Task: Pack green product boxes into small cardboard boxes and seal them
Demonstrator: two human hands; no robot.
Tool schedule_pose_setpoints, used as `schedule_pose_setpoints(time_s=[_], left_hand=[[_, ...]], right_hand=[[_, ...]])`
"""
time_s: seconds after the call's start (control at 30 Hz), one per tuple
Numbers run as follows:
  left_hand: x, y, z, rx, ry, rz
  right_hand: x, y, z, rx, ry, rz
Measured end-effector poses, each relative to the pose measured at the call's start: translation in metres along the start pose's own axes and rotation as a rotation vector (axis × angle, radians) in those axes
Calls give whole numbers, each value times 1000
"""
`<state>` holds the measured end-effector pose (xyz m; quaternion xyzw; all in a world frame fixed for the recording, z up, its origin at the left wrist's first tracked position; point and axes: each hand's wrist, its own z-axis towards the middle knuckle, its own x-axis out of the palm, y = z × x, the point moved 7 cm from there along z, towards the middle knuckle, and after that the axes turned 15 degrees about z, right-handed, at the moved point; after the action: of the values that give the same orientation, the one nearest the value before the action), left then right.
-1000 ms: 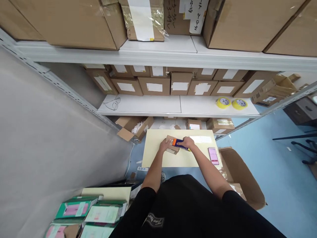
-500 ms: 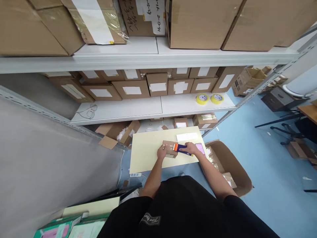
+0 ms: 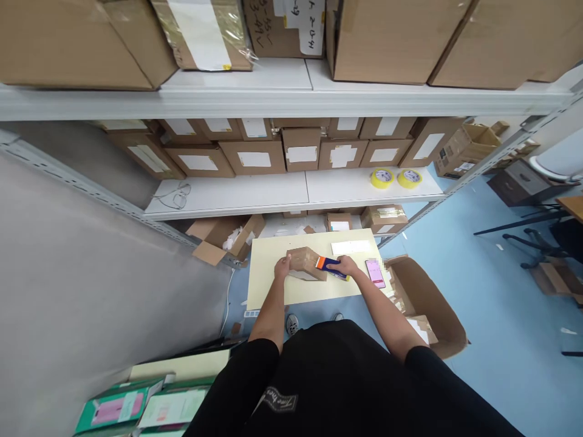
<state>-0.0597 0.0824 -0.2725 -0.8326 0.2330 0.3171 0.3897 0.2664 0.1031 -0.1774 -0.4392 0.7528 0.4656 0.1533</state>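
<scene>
A small cardboard box is tilted on the pale yellow tabletop, with clear tape over part of it. My left hand grips its left end, fingers closed round the edge. In my right hand is a blue and orange tape dispenser, its orange end close to the box's right end. Whether tape still links the two is too small to tell. A phone with a pink screen lies right of my right hand, and a white sheet lies behind.
Ahead stands a shelf rack with labelled boxes and two yellow tape rolls. An open carton sits at the table's back left. A large carton holding packed boxes stands right. Green packages lie lower left.
My left hand has shifted from the box's top to its left end, and the box now looks turned and tilted. The dispenser stays at its right end. The whole view has shifted slightly.
</scene>
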Motion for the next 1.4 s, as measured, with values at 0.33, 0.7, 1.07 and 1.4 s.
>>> schedule_pose_setpoints(time_s=[0.33,0.7,1.07,1.4], left_hand=[[-38,34,-2,78,40,-107],[49,-5,-27,-1,89,23],[105,-56,-39,70,128,167],[84,-35,-15,69,135,107]], right_hand=[[74,105,32,-5,21,-75],[38,67,22,75,-5,-181],[-67,-109,-48,205,-119,-109],[-51,-99,-45,241,-101,-82]])
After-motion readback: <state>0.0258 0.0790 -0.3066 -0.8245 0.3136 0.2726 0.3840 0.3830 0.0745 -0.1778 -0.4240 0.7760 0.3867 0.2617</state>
